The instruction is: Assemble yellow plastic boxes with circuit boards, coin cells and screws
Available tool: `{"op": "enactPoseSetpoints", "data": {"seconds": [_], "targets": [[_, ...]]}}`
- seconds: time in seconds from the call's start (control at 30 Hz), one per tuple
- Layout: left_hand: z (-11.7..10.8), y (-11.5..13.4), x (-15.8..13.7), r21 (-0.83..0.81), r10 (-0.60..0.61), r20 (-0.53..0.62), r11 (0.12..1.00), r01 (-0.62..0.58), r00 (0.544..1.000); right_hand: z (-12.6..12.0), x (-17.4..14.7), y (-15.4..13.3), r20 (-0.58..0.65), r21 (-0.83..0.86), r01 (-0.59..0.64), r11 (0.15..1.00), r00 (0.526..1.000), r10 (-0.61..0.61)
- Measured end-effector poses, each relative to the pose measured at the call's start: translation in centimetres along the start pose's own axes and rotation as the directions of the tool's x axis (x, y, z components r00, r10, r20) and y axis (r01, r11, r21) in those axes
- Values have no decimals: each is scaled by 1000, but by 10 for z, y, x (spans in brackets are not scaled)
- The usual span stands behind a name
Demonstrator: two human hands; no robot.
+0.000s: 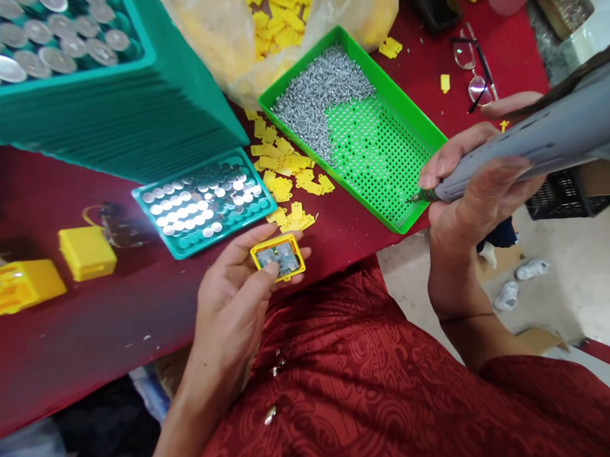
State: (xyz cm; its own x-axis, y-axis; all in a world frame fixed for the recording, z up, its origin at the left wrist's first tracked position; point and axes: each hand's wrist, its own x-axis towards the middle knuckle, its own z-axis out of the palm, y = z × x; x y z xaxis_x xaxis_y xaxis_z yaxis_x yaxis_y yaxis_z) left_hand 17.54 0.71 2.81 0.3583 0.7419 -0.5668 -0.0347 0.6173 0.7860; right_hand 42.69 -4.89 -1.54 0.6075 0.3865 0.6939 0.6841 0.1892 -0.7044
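My left hand [237, 291] grips a small yellow plastic case [279, 257], its thumb on the circuit board [284, 256] inside. In my right hand [478, 189] is a grey electric screwdriver [542, 133], tilted so that its bit points down over the near right corner of the green perforated tray [401, 128]. Small silver screws [325, 88] lie heaped at the tray's far left end. Whether the bit carries a screw I cannot make out. Loose yellow plastic pieces [282, 159] are scattered along the tray's left side.
Left of the pieces sits a teal tray [173, 243] of round silver discs, beside a tall teal stack [180, 106]. A plastic bag [219, 51] of yellow parts stands behind. Eyeglasses [477, 76] lie at right. Yellow blocks [88, 253] rest at far left.
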Motion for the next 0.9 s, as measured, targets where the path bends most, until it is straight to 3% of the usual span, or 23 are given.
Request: {"op": "enactPoseSetpoints", "data": {"seconds": [0.3, 0.5, 0.67, 0.7, 0.77, 0.83, 0.9], "targets": [[-3, -3, 1, 21, 4, 15, 1000, -5, 1000, 6, -2, -1, -53, 201, 58, 978, 997, -49], [-3, -3, 1, 30, -2, 19, 1000, 1, 1000, 5, -2, -4, -24, -122, 23, 992, 999, -26], [-1, -1, 0, -14, -30, 33, 999, 30, 999, 7, -1, -4, -106, 190, 67, 979, 993, -48], [-1, 0, 0, -15, -40, 36, 999, 40, 999, 5, 1, -6, -87, 200, 50, 979, 996, -33], [-1, 0, 0, -20, -54, 46, 998, 55, 998, -5, 8, -13, 74, 76, -68, 995, 995, 63], [-2, -1, 1, -30, -56, 54, 998, 58, 997, -20, 17, -25, 261, -130, -176, 976, 943, 205], [-4, -3, 1, -35, -53, 57, 998, 55, 997, -34, 25, -39, 353, -225, -199, 954, 896, 270]]}}
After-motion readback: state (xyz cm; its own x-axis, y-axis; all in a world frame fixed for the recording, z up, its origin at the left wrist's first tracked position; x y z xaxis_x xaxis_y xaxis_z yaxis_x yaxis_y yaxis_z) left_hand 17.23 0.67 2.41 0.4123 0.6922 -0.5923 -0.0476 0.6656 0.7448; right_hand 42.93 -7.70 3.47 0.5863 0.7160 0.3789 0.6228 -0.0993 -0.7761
